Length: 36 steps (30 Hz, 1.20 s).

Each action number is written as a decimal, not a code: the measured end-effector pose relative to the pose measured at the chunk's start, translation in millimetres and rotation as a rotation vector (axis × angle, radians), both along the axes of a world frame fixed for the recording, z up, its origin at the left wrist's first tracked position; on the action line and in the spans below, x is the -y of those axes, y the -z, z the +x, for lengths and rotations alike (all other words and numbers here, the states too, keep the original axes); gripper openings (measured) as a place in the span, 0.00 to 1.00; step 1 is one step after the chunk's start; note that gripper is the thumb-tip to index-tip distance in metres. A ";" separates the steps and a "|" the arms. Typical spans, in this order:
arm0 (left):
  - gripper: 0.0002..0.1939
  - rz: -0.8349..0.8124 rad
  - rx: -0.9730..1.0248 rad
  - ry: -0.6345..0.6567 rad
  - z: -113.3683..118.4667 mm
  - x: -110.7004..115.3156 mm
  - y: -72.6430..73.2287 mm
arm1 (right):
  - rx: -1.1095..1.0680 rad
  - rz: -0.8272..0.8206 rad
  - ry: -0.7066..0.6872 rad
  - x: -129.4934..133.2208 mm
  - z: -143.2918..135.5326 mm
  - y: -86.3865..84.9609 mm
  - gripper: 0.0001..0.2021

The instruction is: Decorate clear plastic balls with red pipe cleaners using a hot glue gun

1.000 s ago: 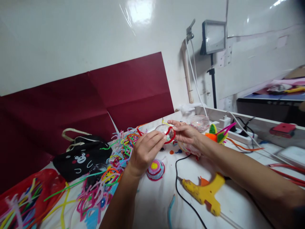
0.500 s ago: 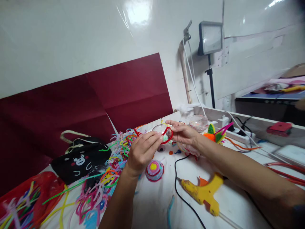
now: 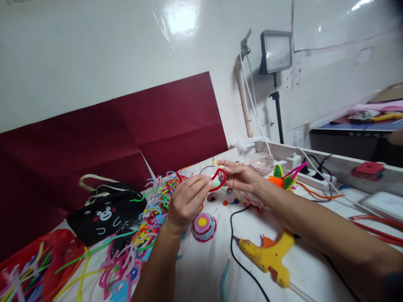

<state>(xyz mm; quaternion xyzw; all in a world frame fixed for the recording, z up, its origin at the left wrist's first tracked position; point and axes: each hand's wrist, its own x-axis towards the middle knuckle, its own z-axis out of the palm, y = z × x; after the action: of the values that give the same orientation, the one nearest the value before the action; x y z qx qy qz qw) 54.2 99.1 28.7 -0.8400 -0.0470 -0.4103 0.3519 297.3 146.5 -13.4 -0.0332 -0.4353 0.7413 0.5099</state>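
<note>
Between my hands a red pipe cleaner (image 3: 224,182) is bent into a rounded loop. My left hand (image 3: 186,201) pinches one end of it, fingers pressed together. My right hand (image 3: 242,176) has its thumb and fingers closed at the edge of a clear plastic dome (image 3: 206,169), against which the loop lies; part of the dome is hidden behind the fingers and the loop. Below my hands sits a small round piece of coiled pipe cleaners (image 3: 204,227), pink, blue and yellow. A yellow hot glue gun (image 3: 266,256) lies under my right forearm.
Loose coloured pipe cleaners (image 3: 151,235) heap up at left, beside a black bag (image 3: 107,214) and a red plastic bag (image 3: 63,251). A black cord (image 3: 233,235) crosses the white table. Behind my right hand are another clear dome (image 3: 261,162) and a power strip (image 3: 317,179).
The loop in the red pipe cleaner looks rounder and has shifted slightly left along with both hands. The whole view has shifted a little.
</note>
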 end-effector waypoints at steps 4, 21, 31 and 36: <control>0.22 -0.003 -0.001 -0.010 -1.1 -1.8 1.3 | -0.001 -0.041 0.010 4.1 -0.4 -2.5 0.17; 0.19 0.036 -0.050 -0.060 0.3 -5.5 0.4 | -0.011 -0.106 0.072 14.8 -23.9 -6.2 0.22; 0.23 -0.002 -0.064 -0.050 -0.9 -5.8 2.0 | -0.019 -0.132 0.124 13.7 -29.7 -4.0 0.23; 0.23 -0.003 -0.059 -0.053 -0.3 -5.4 2.0 | -0.003 -0.142 0.142 12.2 -29.7 -3.0 0.23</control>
<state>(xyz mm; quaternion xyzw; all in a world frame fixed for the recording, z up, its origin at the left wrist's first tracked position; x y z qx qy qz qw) 53.8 104.5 26.7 -0.8508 -0.0597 -0.3756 0.3625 267.6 134.4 -10.4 -0.0992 -0.3774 0.7323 0.5581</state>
